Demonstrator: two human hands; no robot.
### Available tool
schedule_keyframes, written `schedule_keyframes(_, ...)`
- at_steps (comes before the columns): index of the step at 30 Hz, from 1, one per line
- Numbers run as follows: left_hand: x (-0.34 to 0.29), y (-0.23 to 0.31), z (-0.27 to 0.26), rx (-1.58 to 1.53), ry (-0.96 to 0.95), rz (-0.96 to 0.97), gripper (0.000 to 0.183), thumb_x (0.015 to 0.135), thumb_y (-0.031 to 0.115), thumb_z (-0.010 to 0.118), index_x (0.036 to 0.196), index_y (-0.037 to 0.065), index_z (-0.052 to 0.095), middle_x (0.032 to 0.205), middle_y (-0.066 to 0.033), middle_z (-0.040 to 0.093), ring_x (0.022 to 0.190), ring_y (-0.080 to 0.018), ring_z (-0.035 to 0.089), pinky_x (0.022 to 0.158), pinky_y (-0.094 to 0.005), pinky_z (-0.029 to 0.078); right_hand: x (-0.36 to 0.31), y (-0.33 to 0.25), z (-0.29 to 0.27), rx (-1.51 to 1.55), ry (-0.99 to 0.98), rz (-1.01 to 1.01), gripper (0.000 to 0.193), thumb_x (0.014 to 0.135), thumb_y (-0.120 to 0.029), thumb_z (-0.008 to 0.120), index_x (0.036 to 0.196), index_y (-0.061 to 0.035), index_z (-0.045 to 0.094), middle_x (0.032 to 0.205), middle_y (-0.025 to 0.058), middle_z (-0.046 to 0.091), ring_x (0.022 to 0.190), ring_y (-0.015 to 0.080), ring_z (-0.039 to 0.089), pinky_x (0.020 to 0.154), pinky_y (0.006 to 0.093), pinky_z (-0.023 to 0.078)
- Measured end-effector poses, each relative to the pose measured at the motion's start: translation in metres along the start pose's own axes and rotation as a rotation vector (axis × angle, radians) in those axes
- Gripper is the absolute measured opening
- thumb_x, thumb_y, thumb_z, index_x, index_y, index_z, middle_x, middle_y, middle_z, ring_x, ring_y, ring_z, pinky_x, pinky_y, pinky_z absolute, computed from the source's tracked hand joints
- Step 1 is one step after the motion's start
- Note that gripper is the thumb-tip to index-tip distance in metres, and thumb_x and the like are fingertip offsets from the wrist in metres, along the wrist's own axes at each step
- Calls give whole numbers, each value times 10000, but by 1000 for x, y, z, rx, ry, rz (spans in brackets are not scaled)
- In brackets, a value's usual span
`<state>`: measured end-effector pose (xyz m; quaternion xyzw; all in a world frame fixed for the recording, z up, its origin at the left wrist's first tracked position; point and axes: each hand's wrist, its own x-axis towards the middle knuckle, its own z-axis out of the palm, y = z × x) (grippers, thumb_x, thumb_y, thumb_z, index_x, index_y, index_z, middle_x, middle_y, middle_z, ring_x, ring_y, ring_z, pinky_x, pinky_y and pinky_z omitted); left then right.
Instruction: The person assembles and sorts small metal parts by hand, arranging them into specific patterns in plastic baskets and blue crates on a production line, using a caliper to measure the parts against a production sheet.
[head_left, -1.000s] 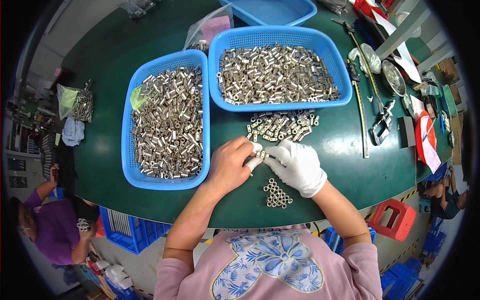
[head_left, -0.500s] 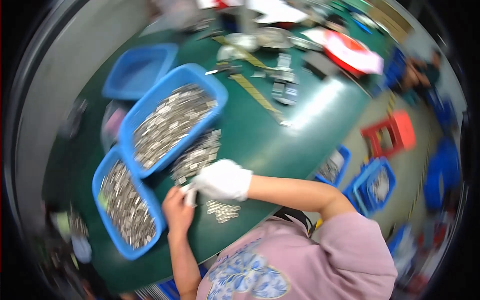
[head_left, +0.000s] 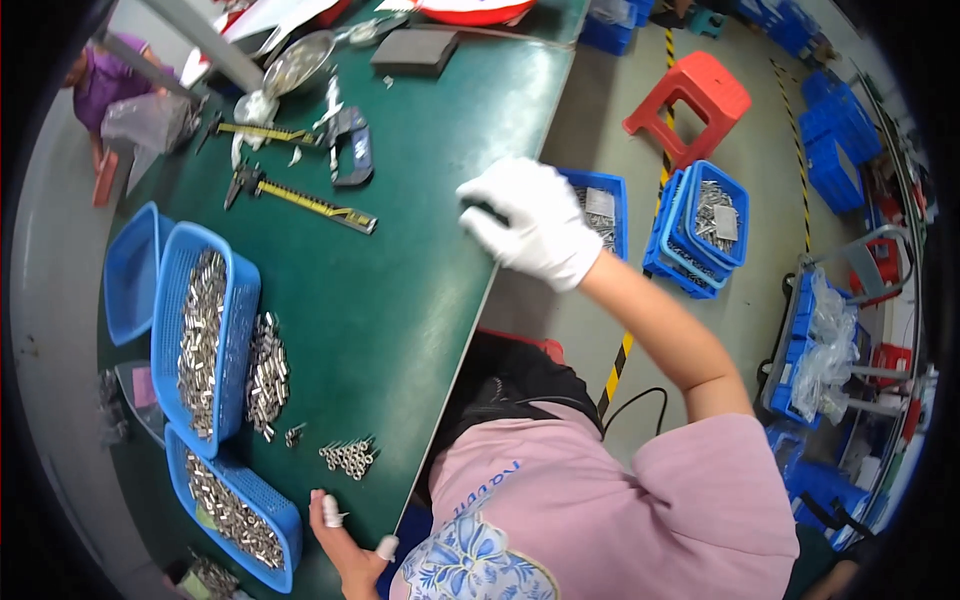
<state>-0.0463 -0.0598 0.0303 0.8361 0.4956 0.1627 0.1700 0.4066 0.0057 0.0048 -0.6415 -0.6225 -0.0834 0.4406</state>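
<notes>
My left hand (head_left: 345,548), with white covers on two fingertips, is at the table's near edge with its fingers apart and nothing in it. Just beyond it, a small cluster of short metal tubes (head_left: 348,458) stands on the green table, with a few more tubes (head_left: 293,434) to its left. My right hand (head_left: 530,222), in a white glove, is raised by the table's right edge. Its fingers are curved, with a gap between thumb and forefinger, and no object shows in it. A heap of metal tubes (head_left: 267,380) lies beside a blue basket (head_left: 240,330) filled with similar pieces.
A second filled blue basket (head_left: 285,520) and a blue tray (head_left: 130,275) are at the left. Two calipers (head_left: 305,205) and a dark grey block (head_left: 415,52) lie farther back. A red stool (head_left: 700,95) and blue bins (head_left: 705,235) stand on the floor. Another person (head_left: 110,80) is at far left.
My hands have come apart. The right has left the heap and moved right to the table's edge; the left has drawn back nearer me. The view has turned towards the right.
</notes>
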Motion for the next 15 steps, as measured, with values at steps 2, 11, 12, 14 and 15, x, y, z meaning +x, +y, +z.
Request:
schedule_keyframes(2, -2, -1, -8, 180, -195, 164, 925, 633, 465, 695, 1333, 4, 305, 1322, -239, 318, 1223, -415, 328, 989, -519, 270, 7, 4, 4, -31, 14, -46, 163, 674, -166, 670, 814, -98, 622, 704, 79, 551, 655, 279, 557, 597, 379, 453)
schedule_keyframes(11, -8, 0, -5, 166, -313, -42, 678, 705, 389, 647, 1288, 138, 408, 1314, -144, 411, 1209, -346, 391, 964, -497, 317, -12, 0, 10, 21, -41, 20, 173, 643, 7, 541, 774, -58, 636, 761, 90, 520, 742, 250, 501, 679, 331, 390)
schedule_keyframes(12, -20, -12, 2, 203, -449, -19, 778, 691, 434, 657, 1347, 150, 352, 1363, -146, 366, 1266, -366, 327, 1018, -532, 258, -15, 0, 7, 22, -54, 55, 168, 665, -2, 533, 788, -53, 635, 762, 85, 505, 748, 237, 485, 687, 319, 379)
schedule_keyframes(14, -32, -20, 5, 220, -441, 6, 948, 560, 454, 750, 1352, 139, 335, 1327, -158, 347, 1246, -375, 322, 997, -541, 229, -14, -2, 13, 117, -81, 90, 184, 693, -5, 524, 831, -59, 633, 793, 76, 501, 747, 212, 472, 698, 319, 376)
schedule_keyframes(15, -25, -13, 0, 242, -413, 7, 943, 560, 439, 754, 1355, 154, 336, 1332, -151, 343, 1253, -369, 318, 1000, -540, 225, -12, -2, 17, 156, -99, 112, 194, 699, -4, 523, 847, -64, 633, 814, 76, 500, 748, 204, 472, 703, 324, 377)
